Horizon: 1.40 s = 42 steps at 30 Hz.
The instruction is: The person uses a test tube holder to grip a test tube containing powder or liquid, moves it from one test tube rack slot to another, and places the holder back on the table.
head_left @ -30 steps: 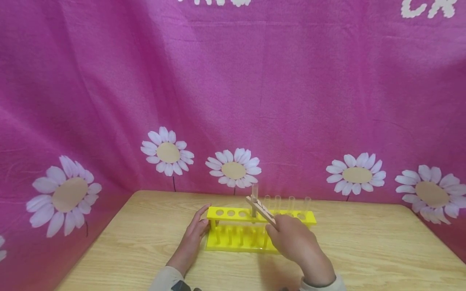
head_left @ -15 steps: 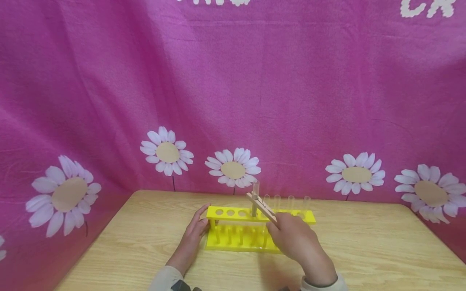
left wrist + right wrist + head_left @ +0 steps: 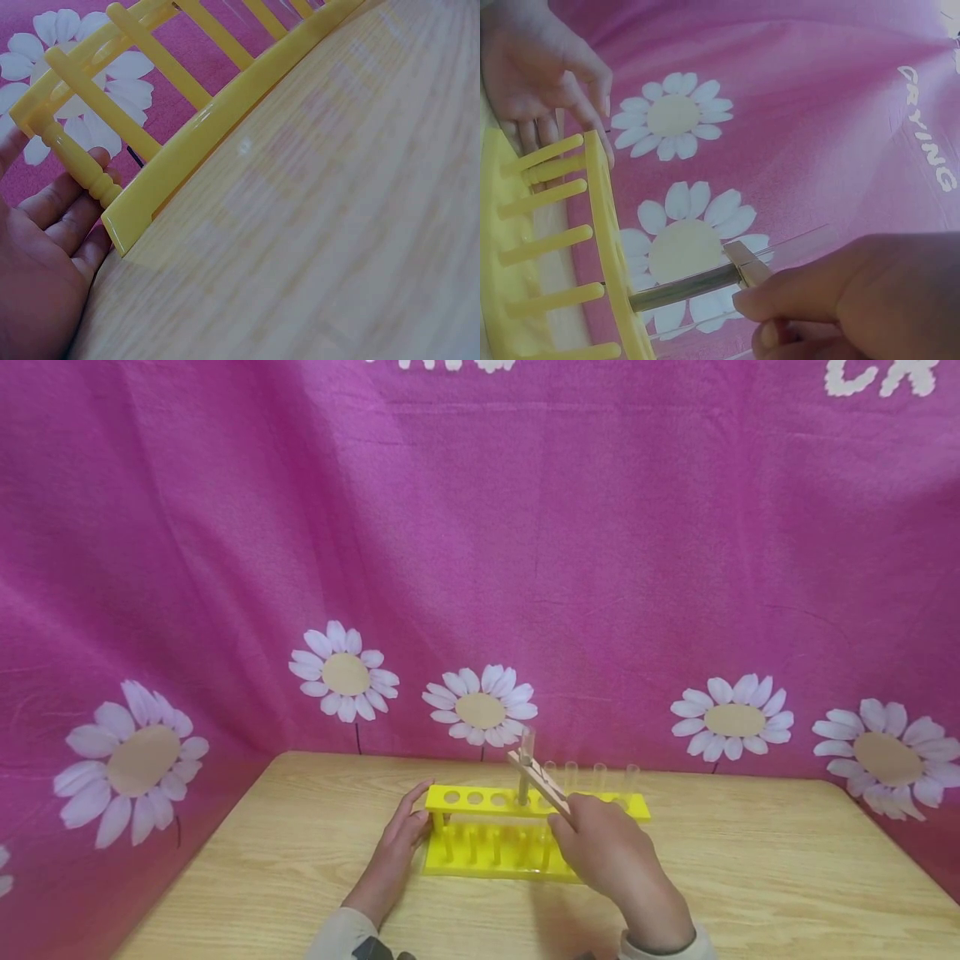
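A wooden test tube holder [image 3: 542, 783] is pinched in my right hand [image 3: 611, 845]. Its jaws clasp a glass test tube [image 3: 527, 747], clear at the top and dark lower down. This tube stands nearly upright, its lower end at a hole in the top bar of the yellow test tube rack [image 3: 457, 810]; whether the tip is inside the hole is hard to tell. My left hand [image 3: 49, 255] holds the rack's left end, with fingers behind the end post [image 3: 79, 165]. In the right wrist view the dark part of the tube [image 3: 686, 291] shows between bar and holder.
Several clear test tubes [image 3: 600, 777] stand in the rack's right-hand holes, partly hidden by my right hand. Upright pegs [image 3: 473, 846] rise from its base. The wooden table [image 3: 285, 852] meets a pink cloth [image 3: 600, 568] with printed daisies at the back.
The holder and its test tube have risen slightly over the rack, lifted by my right hand. My left hand and the rack have stayed in place.
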Each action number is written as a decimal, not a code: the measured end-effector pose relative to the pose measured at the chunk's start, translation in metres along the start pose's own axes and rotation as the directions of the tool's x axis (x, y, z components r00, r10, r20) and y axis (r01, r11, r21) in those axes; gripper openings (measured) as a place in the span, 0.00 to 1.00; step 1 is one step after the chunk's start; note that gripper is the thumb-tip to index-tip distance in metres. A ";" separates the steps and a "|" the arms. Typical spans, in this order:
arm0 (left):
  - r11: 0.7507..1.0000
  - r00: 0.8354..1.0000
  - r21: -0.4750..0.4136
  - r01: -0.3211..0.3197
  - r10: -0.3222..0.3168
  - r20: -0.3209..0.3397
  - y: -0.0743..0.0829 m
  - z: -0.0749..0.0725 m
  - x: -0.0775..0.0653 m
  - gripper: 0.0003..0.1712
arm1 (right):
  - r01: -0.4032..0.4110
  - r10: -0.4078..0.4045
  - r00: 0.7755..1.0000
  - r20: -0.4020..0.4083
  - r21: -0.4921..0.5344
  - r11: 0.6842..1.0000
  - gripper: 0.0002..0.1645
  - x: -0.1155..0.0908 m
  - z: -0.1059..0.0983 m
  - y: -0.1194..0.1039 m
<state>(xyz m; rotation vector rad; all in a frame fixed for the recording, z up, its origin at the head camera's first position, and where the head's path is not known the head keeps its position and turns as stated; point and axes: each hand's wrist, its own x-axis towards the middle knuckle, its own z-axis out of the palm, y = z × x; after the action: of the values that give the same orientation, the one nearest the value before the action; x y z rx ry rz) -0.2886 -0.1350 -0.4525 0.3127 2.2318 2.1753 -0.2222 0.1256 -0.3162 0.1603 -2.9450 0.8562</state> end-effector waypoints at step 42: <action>1.000 1.000 0.004 -0.007 0.007 0.000 0.000 0.000 -0.001 0.28 | 0.075 -0.075 0.996 -0.048 -0.003 0.997 0.15 -0.005 0.000 -0.010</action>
<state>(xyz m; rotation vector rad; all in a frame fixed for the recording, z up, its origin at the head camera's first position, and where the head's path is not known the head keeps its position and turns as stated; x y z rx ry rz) -0.2881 -0.1353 -0.4525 0.3208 2.2384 2.1748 -0.2155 0.1173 -0.3112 0.2452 -2.8747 0.8367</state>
